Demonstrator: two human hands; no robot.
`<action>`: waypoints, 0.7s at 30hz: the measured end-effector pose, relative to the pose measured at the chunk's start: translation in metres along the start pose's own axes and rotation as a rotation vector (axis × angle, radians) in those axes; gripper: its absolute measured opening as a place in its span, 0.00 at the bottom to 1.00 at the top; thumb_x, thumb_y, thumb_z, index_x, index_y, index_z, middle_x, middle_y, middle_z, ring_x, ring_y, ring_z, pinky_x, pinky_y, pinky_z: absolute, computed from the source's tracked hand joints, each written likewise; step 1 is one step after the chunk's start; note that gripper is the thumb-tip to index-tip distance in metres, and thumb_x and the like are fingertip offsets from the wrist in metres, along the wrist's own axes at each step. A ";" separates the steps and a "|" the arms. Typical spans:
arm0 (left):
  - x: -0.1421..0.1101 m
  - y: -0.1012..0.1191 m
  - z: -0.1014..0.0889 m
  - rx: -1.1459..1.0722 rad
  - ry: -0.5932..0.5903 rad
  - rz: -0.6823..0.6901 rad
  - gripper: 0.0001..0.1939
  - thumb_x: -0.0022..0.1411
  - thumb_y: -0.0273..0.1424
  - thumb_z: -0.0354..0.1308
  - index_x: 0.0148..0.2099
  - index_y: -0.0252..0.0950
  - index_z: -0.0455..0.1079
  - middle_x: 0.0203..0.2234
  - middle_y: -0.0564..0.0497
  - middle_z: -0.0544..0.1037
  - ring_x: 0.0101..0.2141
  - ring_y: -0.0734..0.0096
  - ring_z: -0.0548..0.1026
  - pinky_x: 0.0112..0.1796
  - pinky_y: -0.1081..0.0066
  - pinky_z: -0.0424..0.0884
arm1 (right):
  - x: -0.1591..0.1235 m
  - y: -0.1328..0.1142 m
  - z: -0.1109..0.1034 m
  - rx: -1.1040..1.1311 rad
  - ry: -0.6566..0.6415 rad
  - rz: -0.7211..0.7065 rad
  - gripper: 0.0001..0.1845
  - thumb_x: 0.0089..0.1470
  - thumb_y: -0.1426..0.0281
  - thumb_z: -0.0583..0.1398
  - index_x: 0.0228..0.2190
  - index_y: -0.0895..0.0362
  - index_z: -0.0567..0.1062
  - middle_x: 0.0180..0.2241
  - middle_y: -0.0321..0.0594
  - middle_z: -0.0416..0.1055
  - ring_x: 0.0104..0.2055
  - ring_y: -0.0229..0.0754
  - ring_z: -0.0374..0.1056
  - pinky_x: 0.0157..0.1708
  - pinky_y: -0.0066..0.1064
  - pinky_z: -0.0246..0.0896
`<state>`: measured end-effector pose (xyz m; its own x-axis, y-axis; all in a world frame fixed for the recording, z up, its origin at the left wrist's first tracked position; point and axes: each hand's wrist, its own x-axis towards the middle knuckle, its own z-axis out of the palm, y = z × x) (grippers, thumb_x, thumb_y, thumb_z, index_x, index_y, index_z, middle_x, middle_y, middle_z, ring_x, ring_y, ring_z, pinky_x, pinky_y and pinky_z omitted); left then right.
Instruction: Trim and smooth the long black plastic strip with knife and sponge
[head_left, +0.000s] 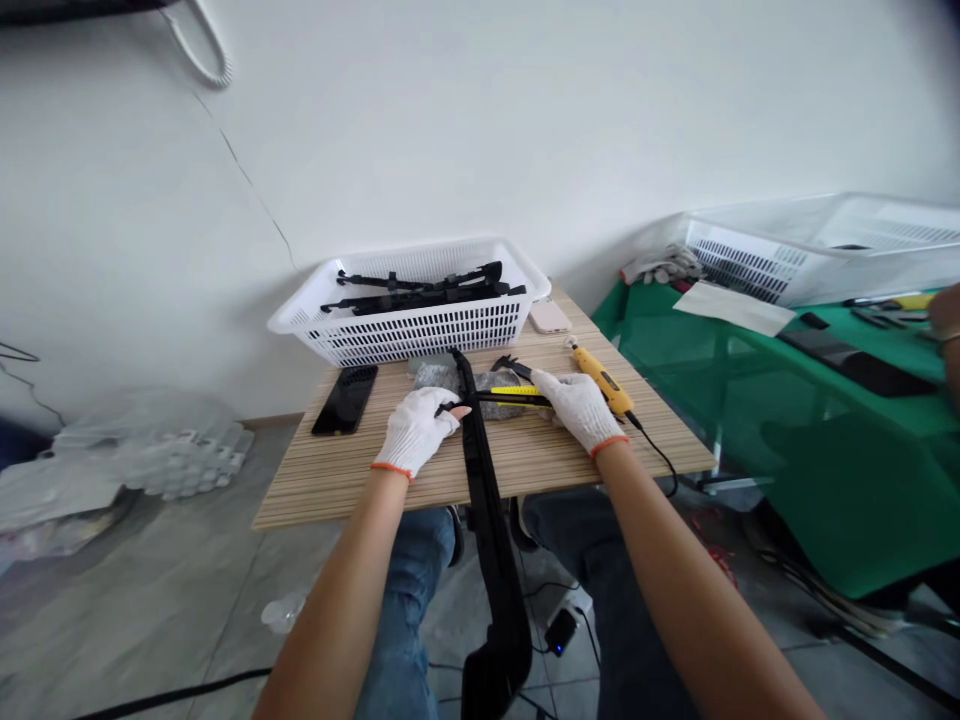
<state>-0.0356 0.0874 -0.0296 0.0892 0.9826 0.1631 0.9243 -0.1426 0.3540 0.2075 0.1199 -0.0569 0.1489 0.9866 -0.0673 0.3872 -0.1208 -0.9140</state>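
Note:
A long black plastic part [484, 490] lies across the small wooden table [352, 480] and reaches down past its near edge. My left hand [416, 428], in a white glove, is closed on the part's left side, with a bare fingertip showing. My right hand [577, 408], also gloved, is closed on a yellow-and-black utility knife [517, 393] laid against the part. Under both lies a grey cloth [439, 377].
A white basket [405, 325] holding more black parts stands at the table's back. A black phone [345, 398] lies at the left, a pink phone [550, 316] and a yellow corded tool [604, 380] at the right. A green table [840, 440] with a clear bin stands further right.

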 end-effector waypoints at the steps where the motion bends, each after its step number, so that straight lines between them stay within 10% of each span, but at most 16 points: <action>1: 0.000 0.000 0.000 -0.002 0.000 -0.001 0.15 0.64 0.43 0.58 0.46 0.43 0.77 0.45 0.49 0.81 0.48 0.58 0.76 0.46 0.65 0.70 | 0.000 -0.001 0.000 0.010 0.016 0.008 0.30 0.50 0.46 0.57 0.25 0.62 0.77 0.14 0.39 0.68 0.19 0.42 0.65 0.17 0.28 0.57; 21: -0.004 0.001 0.002 -0.002 0.030 0.060 0.12 0.66 0.34 0.52 0.45 0.41 0.76 0.44 0.49 0.80 0.49 0.60 0.75 0.50 0.65 0.69 | -0.003 -0.002 0.000 -0.022 0.040 -0.035 0.34 0.50 0.42 0.56 0.27 0.62 0.80 0.14 0.37 0.66 0.20 0.40 0.63 0.18 0.28 0.55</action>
<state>-0.0341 0.0831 -0.0313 0.1335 0.9683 0.2112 0.9168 -0.2016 0.3447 0.2061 0.1169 -0.0546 0.1712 0.9851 -0.0186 0.4127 -0.0888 -0.9065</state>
